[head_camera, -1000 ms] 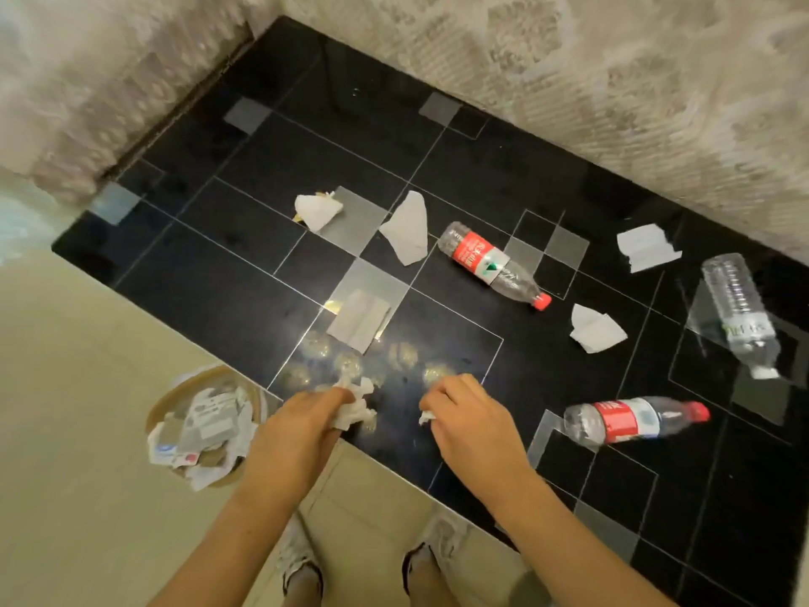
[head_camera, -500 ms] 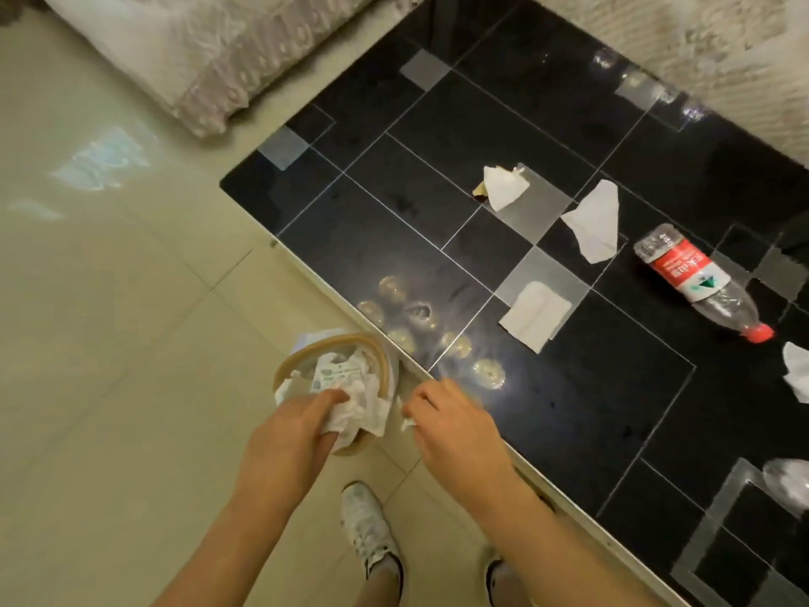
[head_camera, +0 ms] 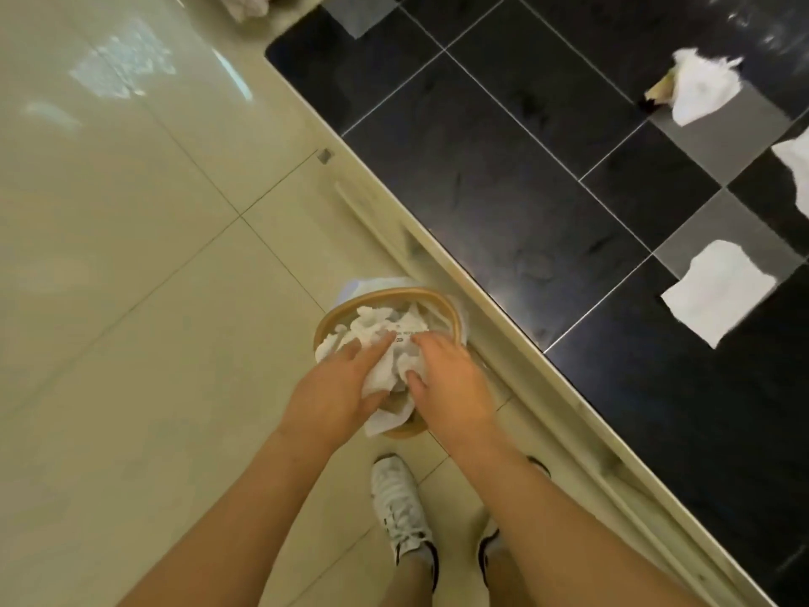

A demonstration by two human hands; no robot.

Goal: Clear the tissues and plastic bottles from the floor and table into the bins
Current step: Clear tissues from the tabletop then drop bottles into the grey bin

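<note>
Below, one small round bin with a tan rim and a pale liner stands on the cream tiled floor, just beside the edge of the black worktop. It is heaped to the rim with crumpled white tissues; how many lie in it cannot be told, as they run together.

Two hands are over the bin. The left hand has its fingers stretched forward and close together on top of the heap, with the thumb tucked under a fold of tissue, so that fold sits pinched between thumb and fingers. The right hand lies palm down on the heap with its fingers slightly spread and straight, touching the paper.

On the worktop three tissues show: a flat folded one near the right edge, a crumpled one farther back with something tan beside it, and a third cut off by the frame.

Two white shoes show on the floor: one between the forearms, the other mostly hidden by the right arm.
</note>
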